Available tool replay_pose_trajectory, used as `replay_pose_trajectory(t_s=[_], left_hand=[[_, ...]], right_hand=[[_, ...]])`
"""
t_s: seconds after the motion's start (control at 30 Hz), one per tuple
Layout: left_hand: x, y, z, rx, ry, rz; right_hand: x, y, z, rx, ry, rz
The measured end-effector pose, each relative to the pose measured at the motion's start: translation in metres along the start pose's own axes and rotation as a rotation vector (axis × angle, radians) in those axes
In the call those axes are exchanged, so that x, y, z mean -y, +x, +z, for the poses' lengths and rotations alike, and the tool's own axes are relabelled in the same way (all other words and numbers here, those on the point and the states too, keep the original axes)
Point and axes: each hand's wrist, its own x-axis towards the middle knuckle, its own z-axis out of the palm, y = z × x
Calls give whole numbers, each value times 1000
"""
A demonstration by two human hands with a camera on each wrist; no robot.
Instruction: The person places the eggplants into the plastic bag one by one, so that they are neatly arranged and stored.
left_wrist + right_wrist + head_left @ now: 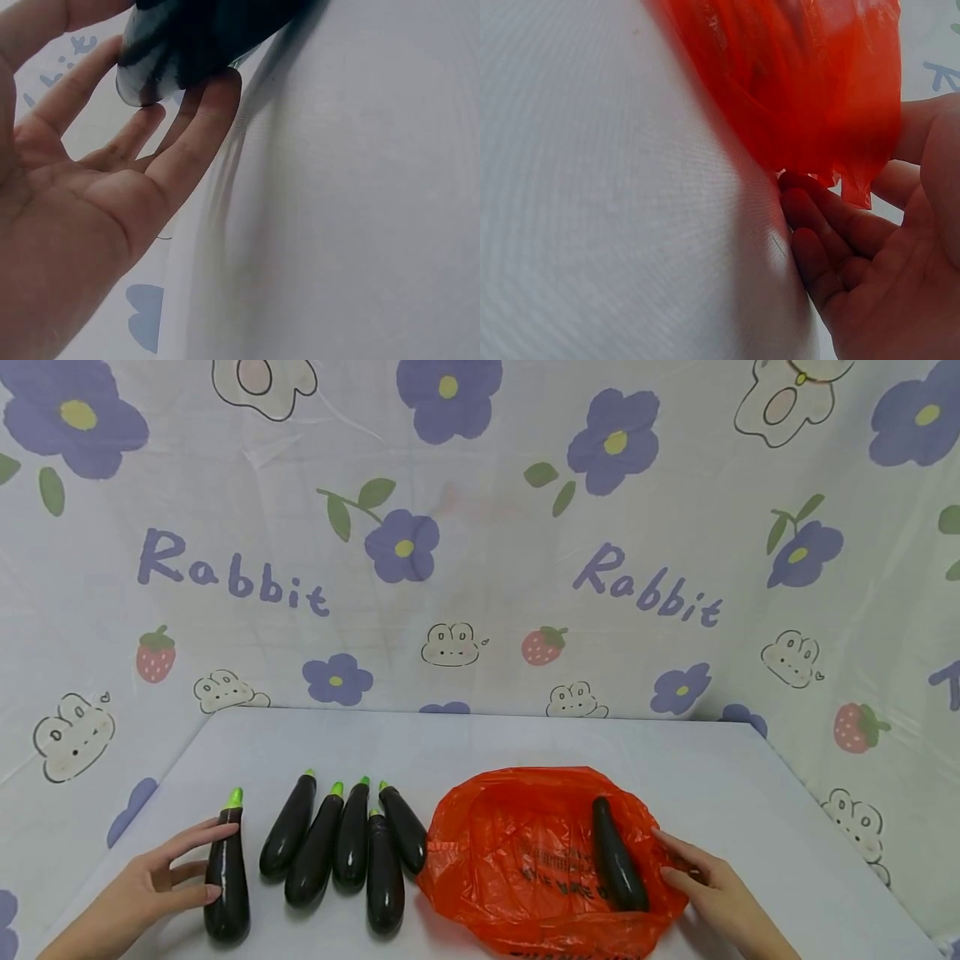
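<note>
On a clock face laid over the head view, twelve at the top, your left hand (153, 881) is at eight o'clock, with thumb and fingers gripping a glossy, dark eggplant (231, 885). This held eggplant lies at three o'clock from your palm, its green stem toward twelve and its broad end toward six; your index fingertip overlaps it just below the stem, and your thumb tip meets its side lower down. The left wrist view shows fingertips against its dark skin, close to the white table (675, 760). Around seven o'clock, just to the right of that hand, a group of five eggplants (352, 852) rests on the table, stems mostly toward twelve or one, the rightmost tilted toward eleven and right beside a red plastic bag (495, 843). The bag is spread out at five o'clock, its wide mouth toward you, with dark printing on the plastic. Inside, near its right wall, lies one more eggplant (621, 860), narrow end toward eleven, broad end toward five. Your right hand (716, 885) is at the bag's three o'clock edge, pinching the plastic between thumb and fingers; the bagged eggplant lies to the left of those fingertips, apart from them.
</note>
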Motion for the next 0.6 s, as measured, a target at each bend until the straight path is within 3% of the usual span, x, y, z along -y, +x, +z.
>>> replay_pose_trajectory(t_s=[0.33, 0.6], left_hand=[[4, 3, -3, -68, -113, -63], [-1, 1, -2, -59, -172, -17]], right_hand=[[1, -1, 1, 6, 5, 15], [0, 0, 0, 7, 2, 12]])
